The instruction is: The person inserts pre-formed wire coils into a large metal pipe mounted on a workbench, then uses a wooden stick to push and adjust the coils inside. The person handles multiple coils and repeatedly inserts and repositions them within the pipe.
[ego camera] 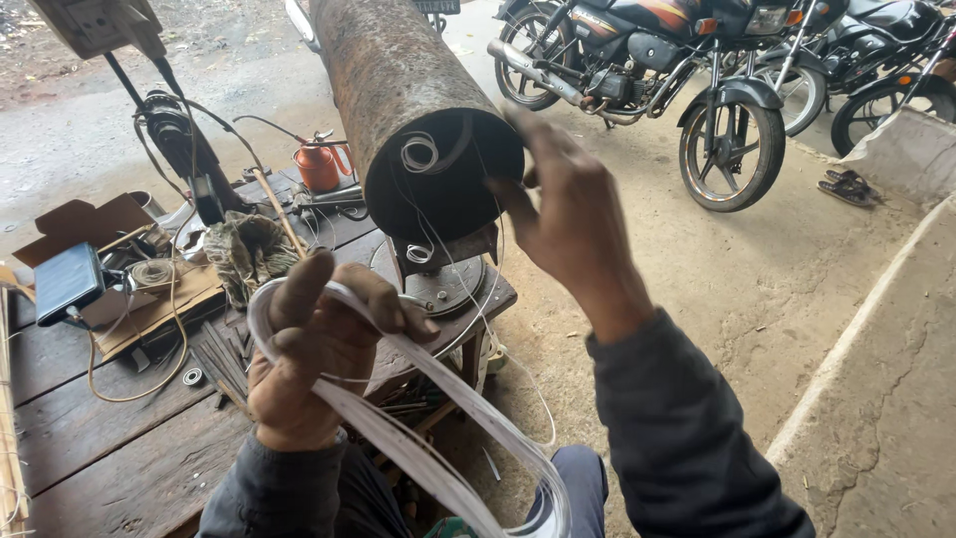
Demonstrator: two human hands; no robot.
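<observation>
Many thin white wire loops (438, 458) – light, springy, tangle-prone – clenched as one bundle in left hand (314, 364); right hand (558, 214), fingers pinching strands, at rusty pipe's (398, 80) mouth.

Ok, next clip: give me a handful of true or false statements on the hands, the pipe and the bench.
1. The left hand holds a coil of white wire. True.
2. The right hand rests on the workbench. False: it is raised at the open end of the rusty pipe.
3. A red oil can stands on the bench. True.
4. The pipe stands upright on the ground. False: it lies tilted over the bench.
5. Motorbikes are parked beyond the bench. True.
</observation>
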